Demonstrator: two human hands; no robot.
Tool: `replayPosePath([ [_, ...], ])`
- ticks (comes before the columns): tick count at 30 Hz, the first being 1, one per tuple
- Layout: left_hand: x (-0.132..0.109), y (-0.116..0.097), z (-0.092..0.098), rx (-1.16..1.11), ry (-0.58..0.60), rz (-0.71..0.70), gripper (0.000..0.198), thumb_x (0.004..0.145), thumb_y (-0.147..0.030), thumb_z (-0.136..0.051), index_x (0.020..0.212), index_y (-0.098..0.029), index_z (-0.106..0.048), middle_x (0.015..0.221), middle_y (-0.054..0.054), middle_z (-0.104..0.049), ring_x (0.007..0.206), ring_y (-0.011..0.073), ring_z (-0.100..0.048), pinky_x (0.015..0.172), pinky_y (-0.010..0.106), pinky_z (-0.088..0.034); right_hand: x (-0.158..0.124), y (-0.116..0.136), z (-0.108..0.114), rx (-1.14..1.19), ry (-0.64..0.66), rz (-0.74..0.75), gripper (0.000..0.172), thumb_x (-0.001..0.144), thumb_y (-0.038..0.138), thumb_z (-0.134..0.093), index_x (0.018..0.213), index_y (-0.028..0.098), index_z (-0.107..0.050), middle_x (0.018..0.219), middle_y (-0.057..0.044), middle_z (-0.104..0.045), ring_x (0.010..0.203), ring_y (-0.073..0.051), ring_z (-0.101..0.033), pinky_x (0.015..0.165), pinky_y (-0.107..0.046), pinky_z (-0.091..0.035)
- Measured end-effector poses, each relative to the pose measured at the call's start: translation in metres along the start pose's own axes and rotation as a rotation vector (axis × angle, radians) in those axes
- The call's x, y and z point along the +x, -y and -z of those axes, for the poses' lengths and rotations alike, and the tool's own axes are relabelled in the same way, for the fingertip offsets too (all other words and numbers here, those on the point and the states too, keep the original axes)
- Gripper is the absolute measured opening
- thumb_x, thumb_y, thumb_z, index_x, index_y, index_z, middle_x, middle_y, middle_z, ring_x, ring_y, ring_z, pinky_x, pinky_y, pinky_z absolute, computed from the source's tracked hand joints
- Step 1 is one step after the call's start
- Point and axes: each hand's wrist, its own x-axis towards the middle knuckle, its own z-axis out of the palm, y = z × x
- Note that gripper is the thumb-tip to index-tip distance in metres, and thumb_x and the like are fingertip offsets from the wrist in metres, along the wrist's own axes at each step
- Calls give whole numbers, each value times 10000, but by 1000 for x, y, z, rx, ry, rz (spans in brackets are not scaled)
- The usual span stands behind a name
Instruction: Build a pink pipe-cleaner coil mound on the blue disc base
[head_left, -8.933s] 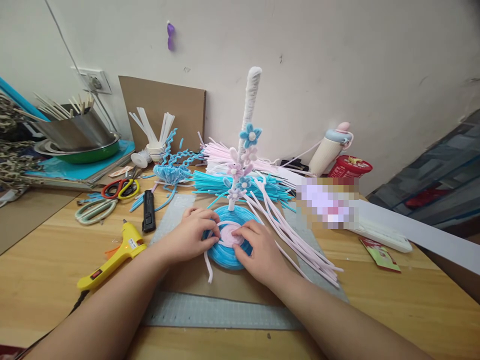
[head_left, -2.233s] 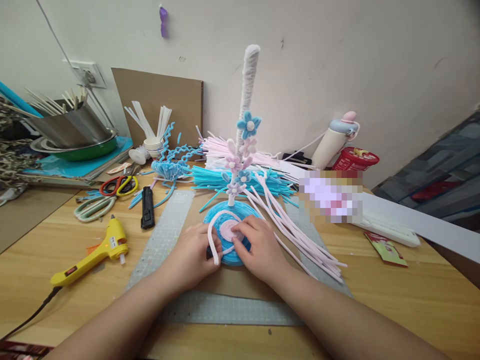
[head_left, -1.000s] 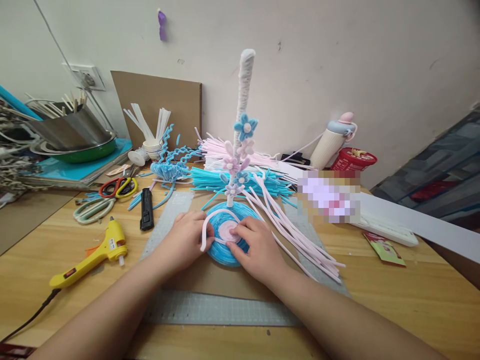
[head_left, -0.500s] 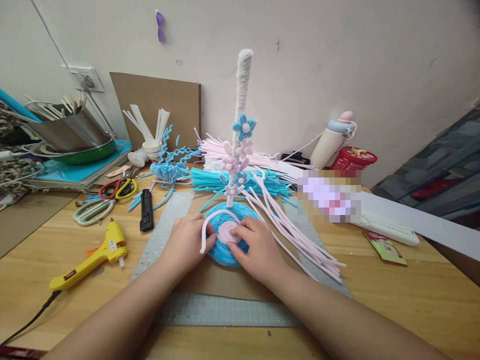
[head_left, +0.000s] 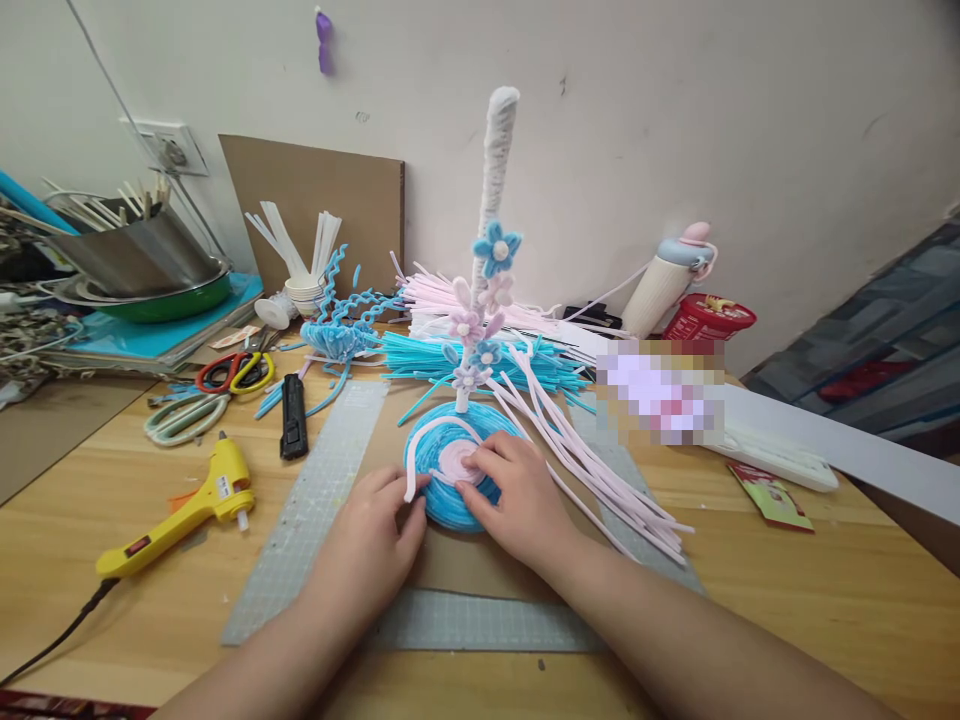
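Note:
A round blue fuzzy disc (head_left: 431, 505) with a pink coiled centre (head_left: 454, 460) lies on a brown card. From its far edge rises a white wrapped stem (head_left: 495, 190) with blue and pink flowers. My right hand (head_left: 517, 495) presses its fingertips on the pink centre, fingers curled. My left hand (head_left: 375, 535) rests at the disc's left edge and pinches the loose end of a pale pink pipe cleaner (head_left: 427, 432) that arcs over the disc.
A grey cutting mat (head_left: 315, 500) lies under the card. A yellow glue gun (head_left: 180, 510), a black knife (head_left: 292, 430) and scissors (head_left: 232, 372) sit left. Blue and pink pipe cleaner bundles (head_left: 480, 360) lie behind, loose pink ones (head_left: 607, 480) to the right.
My left hand has slid back toward me and down the disc's left edge, still holding the pink pipe cleaner's end. The right hand stays on the pink centre.

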Motion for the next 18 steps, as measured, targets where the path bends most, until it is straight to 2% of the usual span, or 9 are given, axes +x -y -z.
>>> replayPosePath([
  [8, 0, -2, -5, 40, 22, -19, 325, 877, -206, -466, 1152, -182, -637, 1082, 101, -629, 1023, 245, -593, 911, 430, -490, -1, 0, -1, 22, -2, 4, 108, 840, 298, -622, 899, 218, -665, 888, -37, -593, 876, -220, -547, 794, -379, -412],
  [18, 2, -5, -6, 61, 49, -13, 327, 868, -207, -487, 1167, -171, -615, 1103, 116, -614, 1032, 263, -575, 917, 459, -480, -1, 0, 0, 27, -6, 11, 111, 840, 297, -619, 898, 218, -668, 880, -40, -592, 868, -221, -549, 782, -376, -417],
])
